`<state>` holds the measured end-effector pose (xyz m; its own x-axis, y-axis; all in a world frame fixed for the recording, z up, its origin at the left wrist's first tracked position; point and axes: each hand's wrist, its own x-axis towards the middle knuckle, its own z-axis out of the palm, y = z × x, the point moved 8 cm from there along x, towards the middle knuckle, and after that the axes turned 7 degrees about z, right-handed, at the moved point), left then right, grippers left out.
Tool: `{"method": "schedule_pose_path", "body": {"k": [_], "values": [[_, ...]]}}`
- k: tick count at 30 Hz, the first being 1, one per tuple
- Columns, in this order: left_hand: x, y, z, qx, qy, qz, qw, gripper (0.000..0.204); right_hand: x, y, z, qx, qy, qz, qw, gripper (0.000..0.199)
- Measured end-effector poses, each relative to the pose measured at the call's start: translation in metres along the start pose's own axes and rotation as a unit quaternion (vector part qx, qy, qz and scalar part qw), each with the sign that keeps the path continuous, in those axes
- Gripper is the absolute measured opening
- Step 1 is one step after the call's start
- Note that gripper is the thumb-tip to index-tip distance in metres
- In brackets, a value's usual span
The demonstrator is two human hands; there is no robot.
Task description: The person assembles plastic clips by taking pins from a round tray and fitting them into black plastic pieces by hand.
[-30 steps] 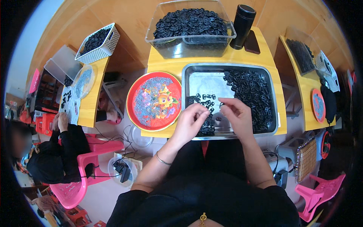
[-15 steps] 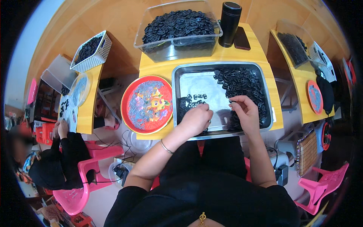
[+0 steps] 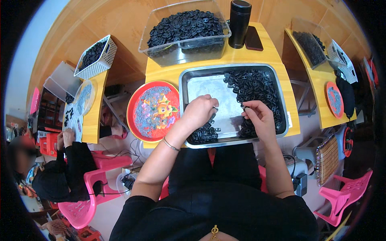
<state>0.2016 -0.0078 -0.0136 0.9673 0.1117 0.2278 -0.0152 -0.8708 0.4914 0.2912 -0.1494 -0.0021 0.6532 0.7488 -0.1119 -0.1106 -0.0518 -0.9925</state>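
Just inside the near edge of the metal tray (image 3: 207, 85), at left, I see a loose cluster of black pieces (image 3: 204, 134). Beyond it my left hand (image 3: 200, 111) hangs over the tray's left side, fingers curled; I can't tell whether they hold anything. Across to the right, my right hand (image 3: 262, 117) pinches a small black piece (image 3: 243, 107) at its fingertips, on the side facing the left hand (its long axis is too small for me to read). The right hand is nearer the heaped pieces (image 3: 255, 85), which fill the tray's right side. Farther off, the clear bin (image 3: 191, 55) stands on the counter (image 3: 262, 58).
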Motion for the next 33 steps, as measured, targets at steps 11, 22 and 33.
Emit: {"method": "schedule_pose_path", "body": {"k": [11,22,33], "values": [[-0.030,0.031,0.014,-0.141,-0.156,0.025,0.977,0.018,0.002,0.015,0.005,-0.002,-0.073,0.035,0.997,0.015],[-0.037,0.041,0.031,0.001,-0.178,0.028,0.984,0.015,0.003,0.026,0.022,0.038,-0.113,0.072,0.990,0.013],[-0.048,0.015,0.008,-0.631,0.058,-0.150,0.759,0.015,-0.005,0.021,0.042,0.056,-0.130,0.093,0.985,0.012]]}}
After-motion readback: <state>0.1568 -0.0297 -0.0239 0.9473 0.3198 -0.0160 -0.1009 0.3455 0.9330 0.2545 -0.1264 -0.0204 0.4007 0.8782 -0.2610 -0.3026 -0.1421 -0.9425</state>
